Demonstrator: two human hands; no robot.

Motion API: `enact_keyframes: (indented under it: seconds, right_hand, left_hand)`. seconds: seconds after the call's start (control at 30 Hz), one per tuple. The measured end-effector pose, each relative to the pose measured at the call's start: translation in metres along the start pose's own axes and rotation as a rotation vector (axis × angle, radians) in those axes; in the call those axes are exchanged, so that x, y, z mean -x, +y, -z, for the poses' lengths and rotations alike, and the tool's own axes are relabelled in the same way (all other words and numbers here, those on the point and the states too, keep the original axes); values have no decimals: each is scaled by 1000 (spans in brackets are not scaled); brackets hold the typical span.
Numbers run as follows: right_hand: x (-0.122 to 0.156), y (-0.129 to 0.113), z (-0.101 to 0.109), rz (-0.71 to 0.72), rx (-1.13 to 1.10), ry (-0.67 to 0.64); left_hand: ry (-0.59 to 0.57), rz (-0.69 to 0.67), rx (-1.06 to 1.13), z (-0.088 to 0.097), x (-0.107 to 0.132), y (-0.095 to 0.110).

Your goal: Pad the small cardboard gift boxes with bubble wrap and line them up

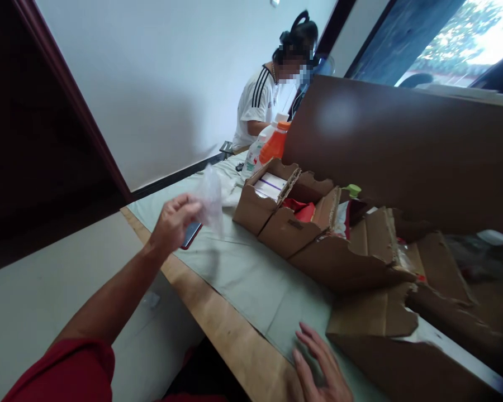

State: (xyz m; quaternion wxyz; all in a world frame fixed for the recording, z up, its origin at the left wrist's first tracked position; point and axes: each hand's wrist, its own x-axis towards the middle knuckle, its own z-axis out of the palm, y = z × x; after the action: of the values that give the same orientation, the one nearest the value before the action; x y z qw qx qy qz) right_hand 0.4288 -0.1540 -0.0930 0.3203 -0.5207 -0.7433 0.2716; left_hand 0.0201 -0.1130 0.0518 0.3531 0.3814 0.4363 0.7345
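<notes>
My left hand pinches a thin, clear plastic bag by its edge, holding it above the far part of the table. A phone with a red edge lies on the cloth beneath that hand, partly hidden by it. Low in the view, my right hand has its fingers apart and holds nothing. It is over the table near the front cardboard box, and its wrist is cut off by the frame edge.
Several open cardboard boxes line the right side, holding white packets and a red item. Behind them rises a brown panel. An orange bottle stands at the far end. Another person sits beyond. Pale cloth covers the table.
</notes>
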Motion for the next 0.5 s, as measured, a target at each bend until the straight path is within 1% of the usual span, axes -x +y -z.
enact_keyframes:
  seconds: [0.1, 0.17, 0.23, 0.27, 0.3, 0.33, 0.37, 0.43, 0.5]
  right_hand:
    - [-23, -44, -18, -265, -446, -84]
    - [-30, -67, -31, -421, -768, -212]
    - [-30, -81, -40, -508, -1011, -360]
    - [-28, -85, -43, -523, -1081, -421]
    - [-26, -86, -45, -524, -1117, -460]
    - [-25, -86, -46, -515, -1118, -471]
    - [-25, -86, -46, -495, -1084, -465]
    - [-31, -86, -46, -417, -914, -465]
    - [-44, -89, -46, -286, -647, -500]
  left_hand:
    - [-119, 292, 222, -19, 63, -11]
    - [-177, 430, 316, -32, 103, -20]
    - [-227, 538, 403, -40, 135, -28]
    - [-244, 582, 447, -40, 145, -31]
    - [-248, 621, 491, -37, 152, -34]
    - [-232, 649, 524, -30, 155, -37]
    - [-191, 656, 540, -20, 155, -39]
    - [-53, 626, 551, 5, 147, -42]
    - [103, 550, 560, 28, 137, -46]
